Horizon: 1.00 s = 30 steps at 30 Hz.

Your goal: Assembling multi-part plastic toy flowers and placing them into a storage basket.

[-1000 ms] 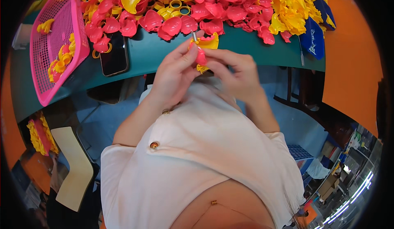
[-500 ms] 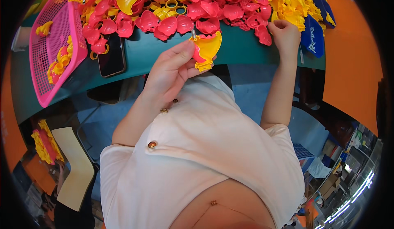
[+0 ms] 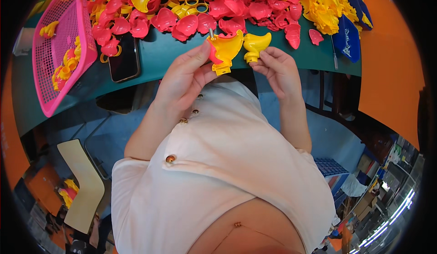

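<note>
Between the thumb and fingers of my left hand (image 3: 187,74) is a yellow curved plastic shell (image 3: 226,49) with a red piece set against its left side and a small metal pin at its top. Just to its right, my right hand (image 3: 283,71) pinches a second yellow plastic shell (image 3: 256,45) by its narrow lower end. The two shells are close together but apart, above the near edge of the green table. Beyond them lies a heap of red plastic shells (image 3: 246,8); to the right is a pile of yellow shells (image 3: 323,8).
A pink mesh basket (image 3: 88,49) with several yellow-and-red pieces stands at the left. A black phone (image 3: 124,62) lies beside it. Blue trays (image 3: 348,37) sit at the right, one holding small metal parts, near a thin screwdriver-like tool (image 3: 335,60). One red shell (image 3: 315,36) lies alone.
My right hand has come from the pile at the right toward my left hand, bringing a yellow shell. A red shell now lies apart at the right. My left hand has shifted slightly left.
</note>
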Available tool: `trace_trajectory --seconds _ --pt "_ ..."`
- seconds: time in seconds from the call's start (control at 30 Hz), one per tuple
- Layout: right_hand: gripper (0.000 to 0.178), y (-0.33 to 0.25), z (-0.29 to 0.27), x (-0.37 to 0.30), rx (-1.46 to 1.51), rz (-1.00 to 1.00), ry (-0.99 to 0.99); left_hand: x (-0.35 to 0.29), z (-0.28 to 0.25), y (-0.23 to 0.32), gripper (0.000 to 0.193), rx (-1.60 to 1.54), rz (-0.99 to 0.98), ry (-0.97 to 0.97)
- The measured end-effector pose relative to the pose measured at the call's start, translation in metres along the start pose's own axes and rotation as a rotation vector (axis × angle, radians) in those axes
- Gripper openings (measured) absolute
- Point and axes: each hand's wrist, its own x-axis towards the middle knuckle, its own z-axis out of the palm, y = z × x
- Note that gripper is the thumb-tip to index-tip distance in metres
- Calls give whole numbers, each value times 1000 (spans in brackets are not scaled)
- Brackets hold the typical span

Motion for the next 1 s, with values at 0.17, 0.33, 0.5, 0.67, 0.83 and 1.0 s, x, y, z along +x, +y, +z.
trace_trajectory --seconds 0.17,0.33,0.5,0.67,0.83,1.0 --pt "23 -20 -6 -13 -583 -38 91 -4 -7 5 36 23 25 31" --pt "51 -30 5 -10 -1438 -897 -21 -4 -7 6 37 45 15 36" --pt "70 -15 -6 -6 -1371 -672 -84 -8 -3 9 37 63 27 51" --pt "70 -11 22 -4 -311 -782 -285 -11 7 13 36 158 78 17" --pt "79 -3 38 1 -258 -869 -280 -11 16 15 36 191 106 68" --pt "73 -5 38 5 -322 -937 -390 -9 16 14 35 203 115 91"
